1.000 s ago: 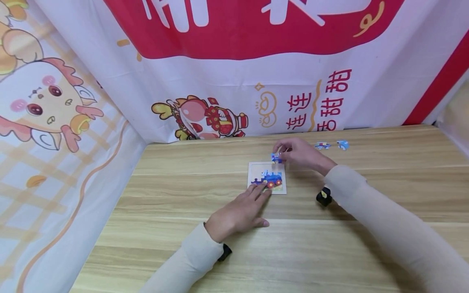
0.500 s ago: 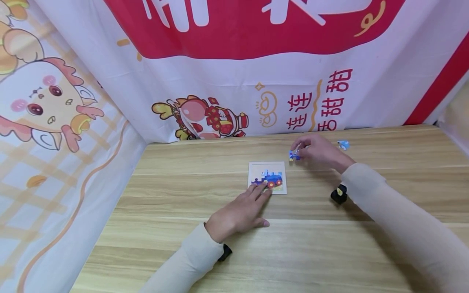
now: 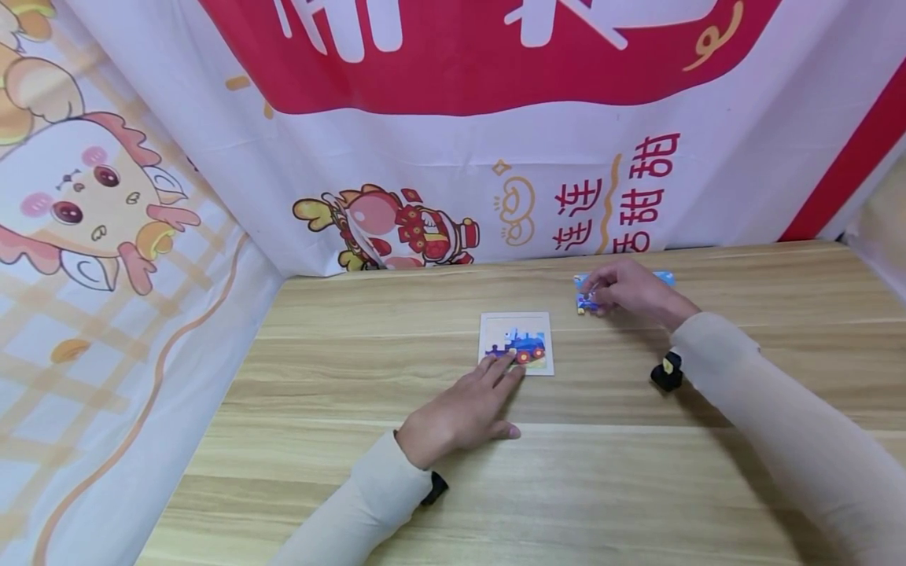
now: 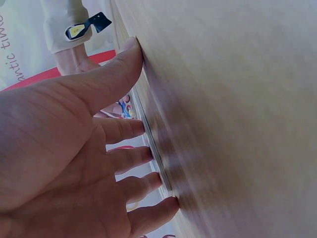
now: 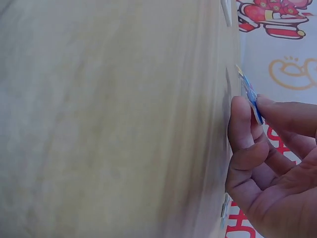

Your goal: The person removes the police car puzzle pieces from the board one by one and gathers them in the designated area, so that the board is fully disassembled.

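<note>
My left hand (image 3: 463,413) lies with its fingers extended over the lower edge of a square, pale-framed jigsaw board (image 3: 488,324). Inside the board, fitted pieces form part of a blue train (image 3: 525,343) with red wheels; bare backing shows at the upper left. In the left wrist view the fingertips meet the thin board edge (image 4: 151,141). Beyond the board's upper right corner, my right hand (image 3: 630,289) pinches a blue jigsaw piece (image 3: 586,302) between thumb and fingers. The right wrist view shows this piece (image 5: 251,97) edge-on, tilted above the tabletop.
A light blue jigsaw piece (image 3: 665,277) lies partly behind the right hand. Another piece (image 3: 579,279) shows only a bit beside the fingers. The wooden table (image 3: 340,354) ends at a printed cloth backdrop (image 3: 446,149), with another cloth (image 3: 106,314) along the left.
My right hand has carried the pinched jigsaw piece from the board's top edge rightward, near the loose pieces, one of which it now mostly covers. My left hand has stayed put.
</note>
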